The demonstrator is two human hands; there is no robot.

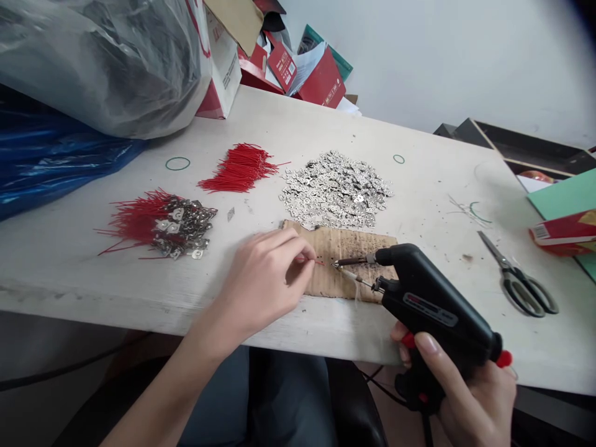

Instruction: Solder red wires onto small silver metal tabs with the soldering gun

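Observation:
My left hand (pixel 265 282) pinches a thin red wire (pixel 318 262) over a scorched cardboard pad (pixel 335 245) at the table's near edge. My right hand (pixel 465 388) grips a black soldering gun (pixel 428 304) by its handle, one finger along its side. The gun's tip (pixel 336 264) meets the wire's bare end on the cardboard. Behind the pad lies a heap of small silver metal tabs (pixel 336 189). A bundle of loose red wires (pixel 239 167) lies left of the heap. Farther left sits a pile of red wires with tabs attached (pixel 162 225).
Scissors (pixel 519 276) lie at the right near a red packet (pixel 563 231) and a green sheet (pixel 565 198). Green rubber bands (pixel 177 163) lie on the white table (pixel 69 261). Plastic bags (pixel 93 68) and red cartons (pixel 321 77) fill the back left.

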